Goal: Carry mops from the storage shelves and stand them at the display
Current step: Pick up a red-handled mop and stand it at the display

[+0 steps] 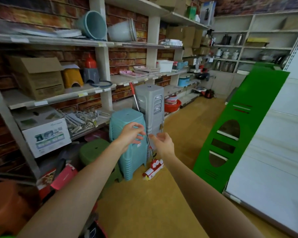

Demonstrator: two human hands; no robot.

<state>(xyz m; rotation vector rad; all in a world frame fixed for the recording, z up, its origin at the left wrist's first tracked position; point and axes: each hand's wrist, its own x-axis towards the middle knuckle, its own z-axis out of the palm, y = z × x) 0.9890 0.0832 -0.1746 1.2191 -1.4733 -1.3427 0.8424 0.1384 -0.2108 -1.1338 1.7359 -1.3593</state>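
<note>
A mop (153, 166) stands on the floor, its red and white sponge head down and its thin silver pole with a red grip leaning back against the shelf edge, between a teal stool stack (127, 127) and a grey stool stack (150, 100). My left hand (130, 134) hovers just left of the pole, fingers spread and curled. My right hand (163, 143) is just right of the pole, palm open. Neither hand grips the pole.
Storage shelves (58, 98) along the brick wall hold boxes, buckets and metal hooks. A green stool (93, 152) and red items sit low on the left. A green display panel (239, 127) leans against a white cabinet (273, 143) at right. Yellow floor runs between them.
</note>
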